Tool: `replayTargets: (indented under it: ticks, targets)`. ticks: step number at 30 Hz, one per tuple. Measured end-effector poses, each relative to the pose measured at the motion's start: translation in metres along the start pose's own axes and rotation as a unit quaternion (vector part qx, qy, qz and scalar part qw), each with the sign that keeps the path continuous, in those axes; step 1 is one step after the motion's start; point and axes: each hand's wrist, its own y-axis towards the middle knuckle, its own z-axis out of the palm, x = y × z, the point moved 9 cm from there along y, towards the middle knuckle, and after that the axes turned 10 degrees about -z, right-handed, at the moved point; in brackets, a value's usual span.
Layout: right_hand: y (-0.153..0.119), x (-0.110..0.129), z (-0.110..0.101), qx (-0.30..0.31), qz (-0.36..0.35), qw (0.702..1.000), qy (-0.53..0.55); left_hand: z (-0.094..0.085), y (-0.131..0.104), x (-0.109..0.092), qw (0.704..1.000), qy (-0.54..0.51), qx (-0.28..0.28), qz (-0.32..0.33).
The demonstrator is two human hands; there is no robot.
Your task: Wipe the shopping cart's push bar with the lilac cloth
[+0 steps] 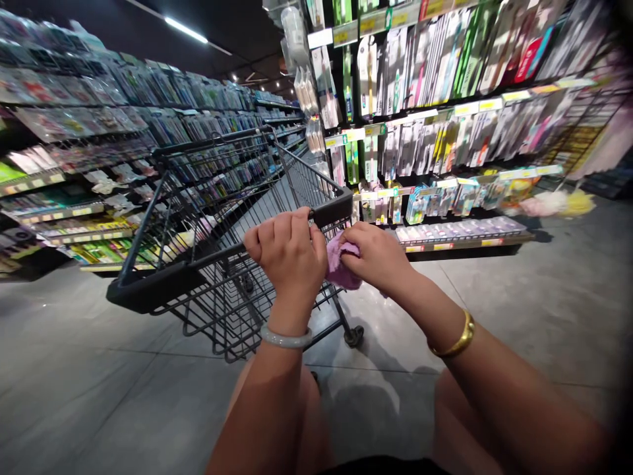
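My left hand (289, 247) is closed around the handle bar of a dark wire shopping cart (173, 284), knuckles upward, with a pale bangle on its wrist. Just to its right, my right hand (378, 254) pinches a crumpled purple cloth (343, 270) between thumb and fingers, a gold bangle on that wrist. The cloth hangs beside the right part of the cart's handle; whether it touches the bar I cannot tell. Between the wires, the cart's basket shows the grey floor beneath.
Toothbrush packs (395, 72) hang in rows on a shelf unit at the right, above a low ledge (459, 234). Long shelves of packaged goods (198, 99) line the left. A cart wheel (353, 336) stands on the grey floor (123, 396) near my legs.
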Motion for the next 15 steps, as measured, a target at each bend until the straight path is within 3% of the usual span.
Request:
replayTargets:
  ticks: [15]
  targets:
    - [-0.001,0.011,-0.006,-0.056,-0.059,0.992,0.099,0.004,0.000,0.002,1.000,-0.017,0.018,-0.014]
